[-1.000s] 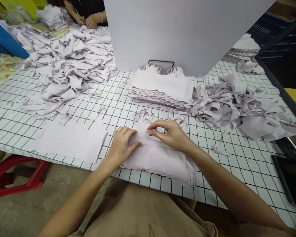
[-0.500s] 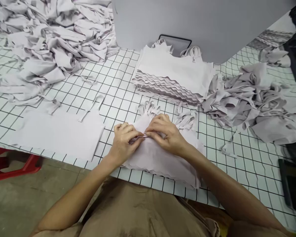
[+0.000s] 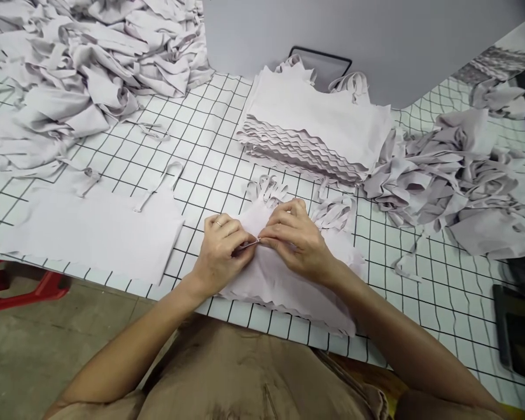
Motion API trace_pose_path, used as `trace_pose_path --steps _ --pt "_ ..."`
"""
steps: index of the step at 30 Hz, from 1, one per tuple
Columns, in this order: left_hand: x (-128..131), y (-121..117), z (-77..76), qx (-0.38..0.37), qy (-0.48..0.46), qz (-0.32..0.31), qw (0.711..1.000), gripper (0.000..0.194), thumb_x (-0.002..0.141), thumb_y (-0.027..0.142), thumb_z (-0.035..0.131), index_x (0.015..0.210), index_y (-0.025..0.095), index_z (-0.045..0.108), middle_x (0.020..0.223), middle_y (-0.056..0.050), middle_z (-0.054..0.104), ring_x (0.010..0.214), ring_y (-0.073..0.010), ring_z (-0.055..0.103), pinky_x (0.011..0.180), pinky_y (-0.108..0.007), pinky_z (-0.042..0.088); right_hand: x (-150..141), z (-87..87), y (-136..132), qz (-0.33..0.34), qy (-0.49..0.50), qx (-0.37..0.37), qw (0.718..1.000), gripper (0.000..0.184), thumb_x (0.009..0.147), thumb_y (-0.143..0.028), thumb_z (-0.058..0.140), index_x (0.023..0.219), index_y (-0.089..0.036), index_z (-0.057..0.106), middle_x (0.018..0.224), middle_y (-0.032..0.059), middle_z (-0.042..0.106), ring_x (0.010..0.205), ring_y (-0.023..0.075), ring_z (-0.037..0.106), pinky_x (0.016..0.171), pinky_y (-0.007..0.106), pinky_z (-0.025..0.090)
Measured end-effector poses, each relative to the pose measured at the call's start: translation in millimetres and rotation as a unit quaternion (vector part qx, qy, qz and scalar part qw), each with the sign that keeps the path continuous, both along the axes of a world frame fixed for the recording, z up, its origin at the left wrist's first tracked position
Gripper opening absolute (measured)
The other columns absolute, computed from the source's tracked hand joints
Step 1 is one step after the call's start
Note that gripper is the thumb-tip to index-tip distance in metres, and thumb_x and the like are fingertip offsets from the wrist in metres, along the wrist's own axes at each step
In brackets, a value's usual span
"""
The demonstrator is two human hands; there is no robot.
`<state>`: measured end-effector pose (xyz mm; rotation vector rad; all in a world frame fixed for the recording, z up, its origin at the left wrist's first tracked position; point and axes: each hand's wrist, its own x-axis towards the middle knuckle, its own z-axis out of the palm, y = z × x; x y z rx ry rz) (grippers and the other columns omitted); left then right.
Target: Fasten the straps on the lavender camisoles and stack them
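Before me on the table lies a short stack of pale lilac fabric garments (image 3: 289, 280) with wavy cut edges and looped straps (image 3: 266, 189) at the top. My left hand (image 3: 222, 248), wearing a ring, pinches a thin fabric strap (image 3: 251, 244) between thumb and index finger. Close against it, my right hand (image 3: 295, 239) grips the same strap's end with its fingertips. Whatever small detail sits between the fingertips is too tiny to make out. To the left, a flat garment (image 3: 100, 233) lies with its straps (image 3: 160, 186) spread upward.
A neat garment stack (image 3: 315, 116) stands behind my hands, by a grey panel (image 3: 359, 35). Loose garments heap up at the left (image 3: 91, 64) and right (image 3: 424, 169). A dark phone-like object (image 3: 518, 332) lies right; a red stool (image 3: 30, 289) stands below the table's left edge.
The view has shifted slightly. Both hands stay close together over the stack, still pinching the strap; it now looks pulled straighter between the fingertips.
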<state>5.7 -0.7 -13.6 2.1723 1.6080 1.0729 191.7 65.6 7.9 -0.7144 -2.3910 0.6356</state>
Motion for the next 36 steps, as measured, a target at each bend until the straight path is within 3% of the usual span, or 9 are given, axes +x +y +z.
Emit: trace_pose_path --steps 6,18,36 --pt "0.8 0.7 -2.2 0.015 -0.001 -0.013 1.0 0.017 0.091 0.014 0.062 0.076 0.021 0.064 0.069 -0.001 0.06 0.077 -0.0186 0.052 0.074 -0.034 0.045 1.0 -6.8 -5.6 -0.026 0.004 0.009 1.0 0.014 0.094 -0.018 0.062 0.084 -0.024 0.07 0.077 0.0023 0.066 0.091 0.0227 0.053 0.093 0.05 0.036" --pt "2.5 1.4 -4.2 0.036 0.007 -0.023 0.999 0.019 0.089 0.009 0.059 0.074 0.02 0.06 0.068 -0.001 0.057 0.075 -0.018 0.05 0.077 -0.035 0.044 -0.4 -11.9 -7.5 -0.027 0.035 0.016 0.999 0.012 0.093 -0.016 0.065 0.086 -0.024 0.07 0.076 0.0018 0.068 0.092 0.023 0.054 0.094 0.05 0.038" --pt "1.8 1.6 -4.5 0.002 0.011 -0.024 1.0 0.019 0.09 0.012 0.059 0.073 0.02 0.062 0.069 -0.001 0.059 0.076 -0.0189 0.049 0.077 -0.036 0.045 0.0 -13.2 -7.1 -0.029 0.02 -0.008 0.999 0.014 0.094 -0.019 0.063 0.085 -0.026 0.072 0.077 0.0026 0.068 0.093 0.0239 0.055 0.094 0.051 0.037"
